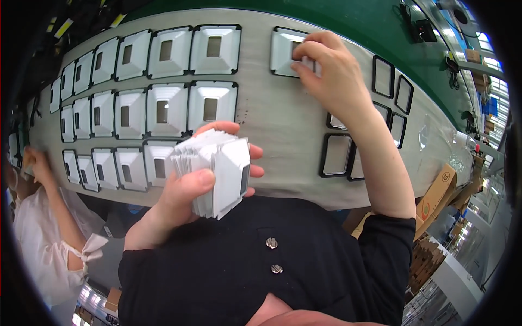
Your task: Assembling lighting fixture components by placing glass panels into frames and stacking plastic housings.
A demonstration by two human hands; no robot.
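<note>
My left hand (190, 187) grips a thick stack of white panels (228, 174), thumb across the near side and fingers around the far side. They have sloped faces; a dark rectangular window shows on the outermost one. At the far side of the table, my right hand (326, 62) has its thumb and fingers closed at the middle of a similar white panel (281, 49), which lies in a black frame. The hand covers that panel's right part. Left of it are rows of black frames holding white windowed panels (216, 49), their nearest row partly hidden by my left hand.
Several black frames without white panels (337, 155) lie on the table's right, some behind my right forearm. A clear plastic bag (459, 146) is at the right end, above a cardboard box (436, 195). Another person's hand (37, 163) is at the left end of the grey table (255, 103).
</note>
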